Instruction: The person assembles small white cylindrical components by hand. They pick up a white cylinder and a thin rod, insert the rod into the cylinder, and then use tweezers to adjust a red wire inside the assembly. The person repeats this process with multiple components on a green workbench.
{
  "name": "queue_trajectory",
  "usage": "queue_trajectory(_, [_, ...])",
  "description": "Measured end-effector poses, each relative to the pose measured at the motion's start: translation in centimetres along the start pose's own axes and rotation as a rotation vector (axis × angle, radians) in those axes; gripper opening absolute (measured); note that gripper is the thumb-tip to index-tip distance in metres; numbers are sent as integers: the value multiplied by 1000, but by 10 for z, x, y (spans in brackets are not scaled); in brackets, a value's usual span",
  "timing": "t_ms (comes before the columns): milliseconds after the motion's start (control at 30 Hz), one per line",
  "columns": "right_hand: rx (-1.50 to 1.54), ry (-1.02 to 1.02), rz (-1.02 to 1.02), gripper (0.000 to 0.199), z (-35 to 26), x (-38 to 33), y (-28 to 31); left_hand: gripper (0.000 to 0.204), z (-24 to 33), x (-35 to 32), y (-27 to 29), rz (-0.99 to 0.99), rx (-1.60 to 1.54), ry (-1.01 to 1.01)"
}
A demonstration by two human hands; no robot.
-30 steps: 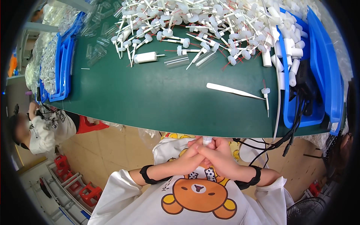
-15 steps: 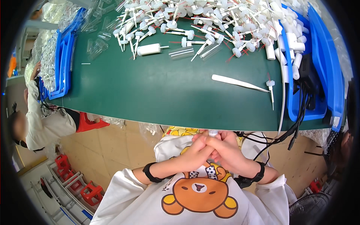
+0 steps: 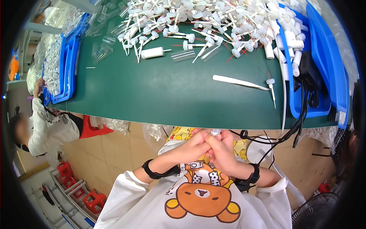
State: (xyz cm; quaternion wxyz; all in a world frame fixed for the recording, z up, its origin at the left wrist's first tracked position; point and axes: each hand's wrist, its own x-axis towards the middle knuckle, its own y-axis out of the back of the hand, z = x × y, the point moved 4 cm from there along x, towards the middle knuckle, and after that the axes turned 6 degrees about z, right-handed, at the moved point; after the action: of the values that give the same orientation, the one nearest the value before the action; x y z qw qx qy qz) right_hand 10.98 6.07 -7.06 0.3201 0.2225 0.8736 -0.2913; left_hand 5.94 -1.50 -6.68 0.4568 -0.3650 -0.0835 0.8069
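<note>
Just off the table's near edge, my left hand [image 3: 196, 144] and my right hand [image 3: 223, 150] are clasped together, fingers closed and overlapping. Between them pokes out the end of a small white plastic part [image 3: 215, 132]; the rest of it is covered by my fingers. On the table beyond lie white tweezers [image 3: 238, 81], their tips pointing right. Close to those tips is a single white stem with a translucent round cap [image 3: 271, 87] and a thin red strand.
A heap of similar capped stems [image 3: 190, 17] covers the table's far side. Clear tubes [image 3: 183, 55] and a white cylinder [image 3: 152, 52] lie before it. Blue bins [image 3: 305, 108] with cables [image 3: 304, 99] stand right; more blue bins [image 3: 68, 84] and a co-worker [image 3: 49, 129] are left.
The view has shifted slightly. My clasped hands have moved a little and stay closed around the part. At the left, the co-worker's arm has shifted near the bins.
</note>
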Motion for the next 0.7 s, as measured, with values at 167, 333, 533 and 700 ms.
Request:
queue_trajectory(167, [-97,169,-92,14,-11,7,3,22,-8,7,3,-36,143,-117])
queue_trajectory(333, [-193,246,-251,16,-13,17,14,22,-7,8,-6,24,209,-315])
queue_trajectory(533, [-252,48,-247,26,-20,8,12,23,-9,9,-1,-56,257,-99])
queue_trajectory(700, [-145,47,-274,44,-18,-7,15,29,-4,-9,-7,-53,-24,-55])
